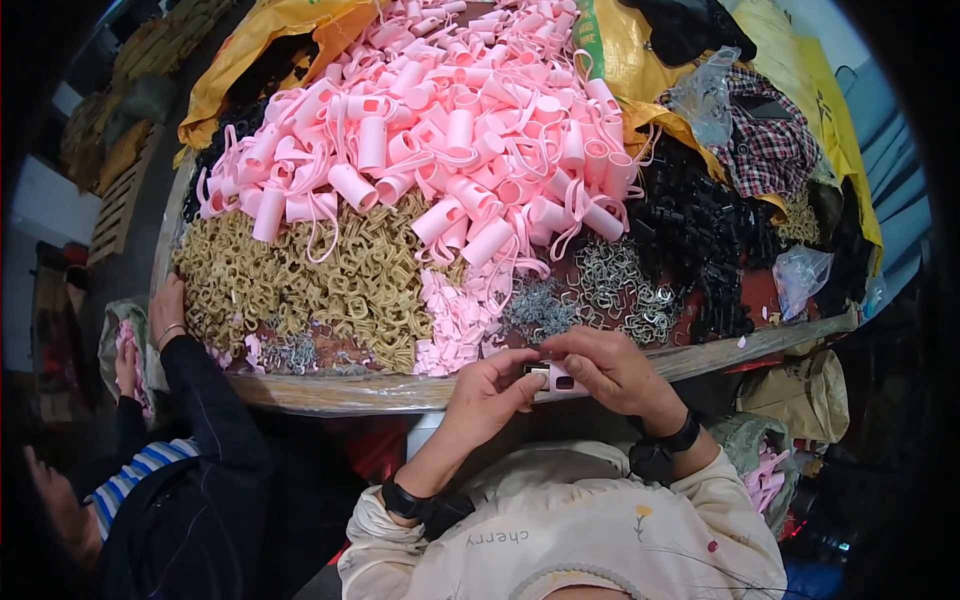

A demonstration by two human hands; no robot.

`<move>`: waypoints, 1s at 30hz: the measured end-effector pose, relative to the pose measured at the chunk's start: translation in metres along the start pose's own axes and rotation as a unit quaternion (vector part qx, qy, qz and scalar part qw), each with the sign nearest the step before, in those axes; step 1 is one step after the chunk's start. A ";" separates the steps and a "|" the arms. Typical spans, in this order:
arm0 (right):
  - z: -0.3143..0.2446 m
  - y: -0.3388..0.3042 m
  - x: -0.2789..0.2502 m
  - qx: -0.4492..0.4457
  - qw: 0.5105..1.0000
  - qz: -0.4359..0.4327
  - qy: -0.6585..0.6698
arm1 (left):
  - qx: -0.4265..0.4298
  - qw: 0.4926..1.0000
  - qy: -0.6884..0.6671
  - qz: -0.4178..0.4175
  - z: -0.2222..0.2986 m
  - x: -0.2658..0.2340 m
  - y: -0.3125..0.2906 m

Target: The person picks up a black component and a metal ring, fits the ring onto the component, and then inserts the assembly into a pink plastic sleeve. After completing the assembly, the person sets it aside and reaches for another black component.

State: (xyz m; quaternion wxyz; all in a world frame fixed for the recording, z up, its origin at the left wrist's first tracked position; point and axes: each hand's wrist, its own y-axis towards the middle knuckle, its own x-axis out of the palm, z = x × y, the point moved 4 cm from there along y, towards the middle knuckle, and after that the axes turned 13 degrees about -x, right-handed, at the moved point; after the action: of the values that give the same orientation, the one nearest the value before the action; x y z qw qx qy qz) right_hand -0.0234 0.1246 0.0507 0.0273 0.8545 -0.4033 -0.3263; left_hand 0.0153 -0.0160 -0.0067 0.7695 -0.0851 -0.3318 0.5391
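Note:
Just in front of the table's near edge, I hold a small pink plastic tube (578,388) with a dark rectangular cutout. Its left end, where a dark and silvery bit shows, is pinched between the thumb and fingers of my left hand (488,396). My right hand (612,372) curls over the tube from the right, thumb and fingers closed on it. Beyond my hands lie small grey metal springs (541,308) and bent metal hooks (625,290). To their left are small pink pieces (452,325).
A large heap of pink tubes with straps (440,130) covers the table's middle. Tan buckle-like parts (310,275) lie at left, black parts (710,250) at right. A co-worker's hand (168,310) rests at the left edge. A sack of pink parts (765,470) stands at my right.

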 end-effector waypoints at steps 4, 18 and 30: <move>0.007 -0.002 0.004 0.060 0.997 0.018 0.034 | -0.001 1.000 0.012 -0.004 -0.005 0.004 0.003; -0.019 -0.046 -0.023 -0.093 0.993 -0.041 0.065 | -0.122 0.973 -0.128 -0.149 -0.017 0.053 0.025; -0.111 -0.383 -0.154 0.474 0.645 0.230 -0.553 | 0.296 0.836 0.461 0.038 0.037 0.113 0.125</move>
State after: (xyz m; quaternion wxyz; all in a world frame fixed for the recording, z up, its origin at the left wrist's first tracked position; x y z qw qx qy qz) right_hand 0.2268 0.4675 0.1015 -0.5354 0.2912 -0.6267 -0.4856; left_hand -0.0809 0.1258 0.0075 0.8005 -0.1042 0.2401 0.5392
